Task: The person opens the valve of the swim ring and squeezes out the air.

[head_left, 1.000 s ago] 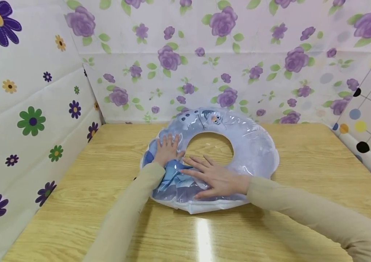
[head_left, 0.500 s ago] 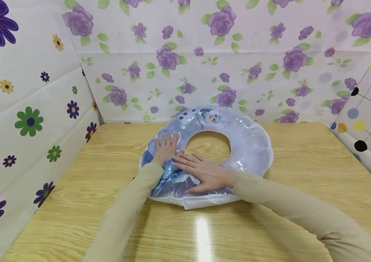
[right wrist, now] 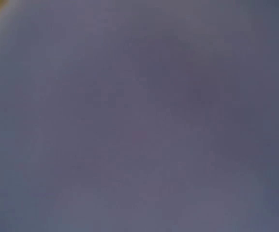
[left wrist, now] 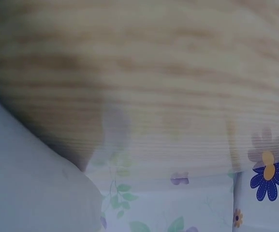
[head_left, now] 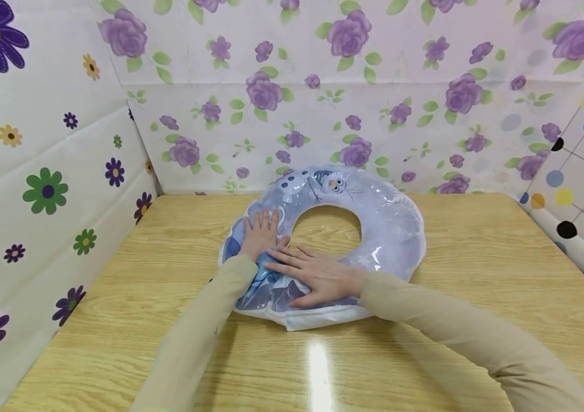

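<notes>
A pale lilac and blue swim ring (head_left: 392, 229), printed with a snowman, lies on the wooden table in the head view. Its near left part is creased and sags under my hands, while the far and right parts look fuller. My left hand (head_left: 259, 237) rests flat on the ring's left side, fingers spread. Just right of it, my right hand (head_left: 320, 276) presses on the near side with straight fingers, their tips close to the left thumb. A blurred lilac surface fills the right wrist view. The left wrist view shows the pale ring edge (left wrist: 33, 179) over the table.
The glossy wood-grain table (head_left: 477, 274) extends around the ring on all sides. Behind it hangs a sheet with purple roses (head_left: 266, 91). A flowered sheet (head_left: 47, 191) stands at the left, and a dotted one (head_left: 580, 171) at the right.
My right hand has slid left along the ring toward my left hand. The ring's right side has drawn in to the left, and its near part looks flatter. The left hand stays in place.
</notes>
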`<state>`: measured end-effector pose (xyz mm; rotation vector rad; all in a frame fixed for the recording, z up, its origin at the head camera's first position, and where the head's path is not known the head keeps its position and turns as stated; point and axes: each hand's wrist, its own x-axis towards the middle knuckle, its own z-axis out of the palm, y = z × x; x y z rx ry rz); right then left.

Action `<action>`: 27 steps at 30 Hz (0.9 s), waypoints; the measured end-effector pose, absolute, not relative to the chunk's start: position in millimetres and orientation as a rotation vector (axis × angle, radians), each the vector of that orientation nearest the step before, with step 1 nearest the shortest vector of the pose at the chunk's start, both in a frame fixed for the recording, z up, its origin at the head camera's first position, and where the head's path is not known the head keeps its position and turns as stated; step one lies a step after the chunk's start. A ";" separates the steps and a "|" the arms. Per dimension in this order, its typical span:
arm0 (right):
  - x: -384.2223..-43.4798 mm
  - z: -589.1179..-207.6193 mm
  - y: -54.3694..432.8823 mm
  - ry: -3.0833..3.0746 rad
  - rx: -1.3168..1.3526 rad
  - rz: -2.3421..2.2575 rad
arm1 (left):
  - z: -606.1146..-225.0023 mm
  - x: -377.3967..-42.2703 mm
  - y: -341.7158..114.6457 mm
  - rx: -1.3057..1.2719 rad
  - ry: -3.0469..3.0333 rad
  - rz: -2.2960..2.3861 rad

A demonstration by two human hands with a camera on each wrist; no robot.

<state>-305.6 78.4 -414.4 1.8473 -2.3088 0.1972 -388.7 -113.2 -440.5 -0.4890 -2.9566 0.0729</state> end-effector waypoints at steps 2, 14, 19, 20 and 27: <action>-305.8 -414.6 76.7 -2.308 1.852 0.209 | -439.2 -387.9 -112.7 -0.486 -2.961 0.076; -301.4 -414.9 76.7 -2.296 1.885 0.148 | -431.1 -382.5 -112.3 -0.455 -2.982 0.146; -299.2 -419.4 77.2 -2.296 1.899 0.125 | -432.4 -382.5 -116.0 -0.449 -2.955 0.161; -299.0 -420.2 77.3 -2.302 1.899 0.124 | -432.7 -382.6 -116.3 -0.453 -2.945 0.147; -300.2 -423.8 79.8 -2.313 1.905 0.100 | -434.9 -385.0 -114.8 -0.470 -2.897 0.096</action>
